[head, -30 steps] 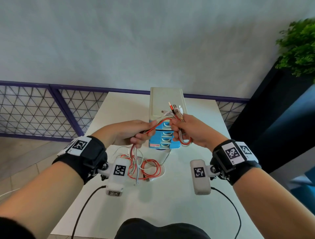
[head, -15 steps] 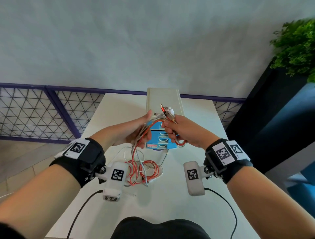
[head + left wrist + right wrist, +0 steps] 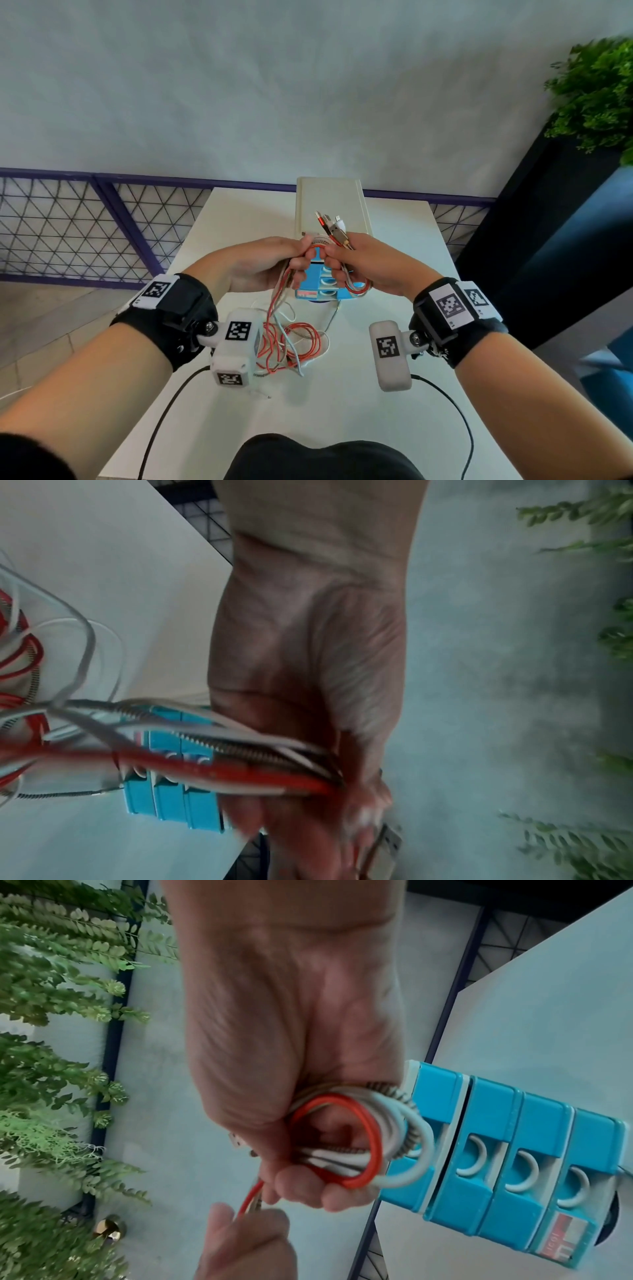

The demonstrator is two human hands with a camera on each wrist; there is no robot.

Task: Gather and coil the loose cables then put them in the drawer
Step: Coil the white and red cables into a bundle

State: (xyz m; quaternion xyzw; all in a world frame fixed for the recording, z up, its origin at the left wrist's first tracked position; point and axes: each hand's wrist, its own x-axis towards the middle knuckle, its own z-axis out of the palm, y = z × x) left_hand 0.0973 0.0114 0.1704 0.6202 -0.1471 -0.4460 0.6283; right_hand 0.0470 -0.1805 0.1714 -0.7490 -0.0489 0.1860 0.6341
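Note:
My right hand (image 3: 356, 263) (image 3: 301, 1123) grips a small coil of red, white and spring-wrapped cables (image 3: 363, 1137), and their plugs (image 3: 330, 226) stick up above the fist. Just to its left, my left hand (image 3: 274, 263) (image 3: 308, 696) holds the same cable bundle (image 3: 240, 758) between fingers and thumb, close against the right hand. The loose ends hang down to a tangle of cables (image 3: 294, 342) on the white table (image 3: 342, 411). Behind the hands stands a small drawer unit (image 3: 329, 202) with blue drawers (image 3: 514, 1150), all of them closed.
A purple mesh railing (image 3: 85, 222) runs behind the table. A dark planter with a green plant (image 3: 596, 96) stands at the right. Black wrist-camera leads (image 3: 161, 418) trail over the near table edge.
My left hand has slid up along the cables and now meets the right hand at the coil. The hanging strands have been drawn a little higher off the table.

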